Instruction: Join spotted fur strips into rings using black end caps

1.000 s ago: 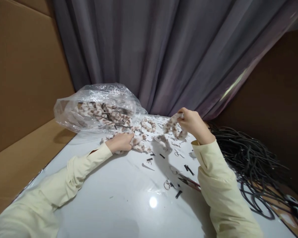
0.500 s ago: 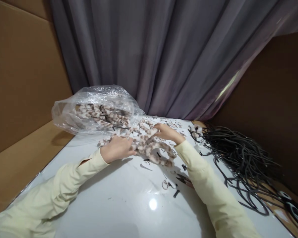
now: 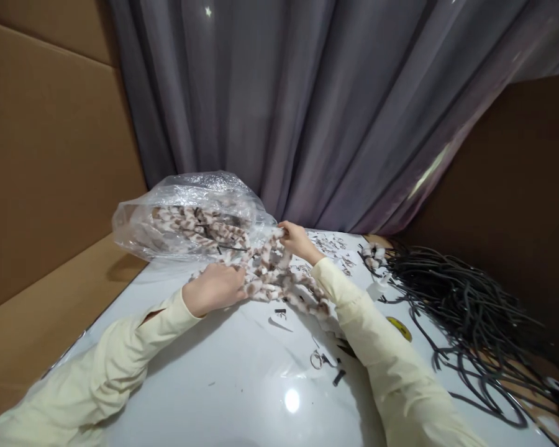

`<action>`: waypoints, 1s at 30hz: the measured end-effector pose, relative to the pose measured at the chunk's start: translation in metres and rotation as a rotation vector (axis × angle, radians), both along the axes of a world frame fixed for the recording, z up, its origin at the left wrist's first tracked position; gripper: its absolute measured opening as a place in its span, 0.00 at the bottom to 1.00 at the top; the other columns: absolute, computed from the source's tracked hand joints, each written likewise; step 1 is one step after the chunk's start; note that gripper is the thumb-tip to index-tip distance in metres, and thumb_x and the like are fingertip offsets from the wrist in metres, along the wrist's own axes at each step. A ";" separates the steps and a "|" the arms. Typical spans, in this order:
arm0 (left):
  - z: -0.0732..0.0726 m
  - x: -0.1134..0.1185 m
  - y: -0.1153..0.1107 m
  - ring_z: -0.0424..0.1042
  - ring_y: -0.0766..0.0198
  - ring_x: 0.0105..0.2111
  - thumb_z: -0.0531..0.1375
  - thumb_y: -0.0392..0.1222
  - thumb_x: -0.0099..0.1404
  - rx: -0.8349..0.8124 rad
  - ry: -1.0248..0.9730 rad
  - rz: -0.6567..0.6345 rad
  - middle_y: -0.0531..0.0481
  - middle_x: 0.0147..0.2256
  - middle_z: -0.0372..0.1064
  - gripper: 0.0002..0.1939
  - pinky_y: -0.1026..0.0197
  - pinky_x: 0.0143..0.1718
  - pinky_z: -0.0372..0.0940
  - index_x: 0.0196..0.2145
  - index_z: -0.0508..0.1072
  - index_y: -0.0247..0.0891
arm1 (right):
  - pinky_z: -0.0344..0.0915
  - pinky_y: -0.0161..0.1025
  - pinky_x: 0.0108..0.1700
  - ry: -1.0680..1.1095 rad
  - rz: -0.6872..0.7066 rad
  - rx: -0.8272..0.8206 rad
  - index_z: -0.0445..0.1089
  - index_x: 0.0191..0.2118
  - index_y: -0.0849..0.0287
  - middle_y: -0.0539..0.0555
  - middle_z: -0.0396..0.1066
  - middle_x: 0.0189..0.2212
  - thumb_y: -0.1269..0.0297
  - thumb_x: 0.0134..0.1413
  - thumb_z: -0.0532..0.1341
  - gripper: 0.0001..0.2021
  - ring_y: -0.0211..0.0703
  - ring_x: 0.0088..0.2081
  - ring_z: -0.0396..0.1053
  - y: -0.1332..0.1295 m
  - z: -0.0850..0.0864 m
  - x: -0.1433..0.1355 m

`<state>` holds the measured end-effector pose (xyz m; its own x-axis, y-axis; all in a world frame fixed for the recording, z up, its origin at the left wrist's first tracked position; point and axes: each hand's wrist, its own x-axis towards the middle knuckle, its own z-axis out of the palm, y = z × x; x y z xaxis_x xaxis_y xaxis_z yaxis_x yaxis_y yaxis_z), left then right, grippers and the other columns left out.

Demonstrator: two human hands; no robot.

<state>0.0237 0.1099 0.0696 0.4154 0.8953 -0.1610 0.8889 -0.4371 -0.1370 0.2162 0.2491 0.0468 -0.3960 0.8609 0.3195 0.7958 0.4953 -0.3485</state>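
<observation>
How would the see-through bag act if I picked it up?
The clear bag would probably flop and crumple, because its thin plastic is wrinkled. It may be light for its size, since the spotted pieces inside look fluffy.

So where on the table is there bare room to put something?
The near middle of the table, between the sleeves, nearer than the metal ring. Crowded: far middle, with plastic bag and fluffy pieces; the right side, with black cords.

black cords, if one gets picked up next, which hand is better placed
Likely right: the right hand is nearer the black cords, which lie on that side. The left hand is farther away, at the spotted fuzzy rings. The right seems to pinch one, so would need freeing first.
</observation>
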 end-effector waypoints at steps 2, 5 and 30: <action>0.007 -0.002 -0.002 0.72 0.48 0.32 0.47 0.51 0.65 0.030 -0.043 0.019 0.37 0.30 0.73 0.24 0.57 0.32 0.61 0.48 0.64 0.28 | 0.62 0.39 0.45 0.051 0.019 0.064 0.66 0.46 0.66 0.56 0.70 0.40 0.77 0.48 0.58 0.16 0.43 0.42 0.67 -0.017 0.025 0.001; 0.014 -0.001 -0.001 0.72 0.51 0.30 0.47 0.59 0.63 0.052 -0.304 0.057 0.43 0.27 0.72 0.34 0.62 0.29 0.58 0.57 0.53 0.28 | 0.61 0.34 0.44 0.109 0.068 0.125 0.69 0.42 0.63 0.53 0.72 0.40 0.78 0.44 0.56 0.16 0.41 0.41 0.67 -0.049 0.059 0.001; -0.007 0.016 0.016 0.64 0.71 0.23 0.62 0.50 0.55 -0.871 -1.416 0.162 0.54 0.23 0.67 0.15 0.69 0.22 0.56 0.28 0.69 0.33 | 0.62 0.50 0.46 -0.044 0.508 0.272 0.53 0.49 0.60 0.63 0.61 0.47 0.77 0.48 0.53 0.20 0.52 0.48 0.60 -0.171 -0.003 0.019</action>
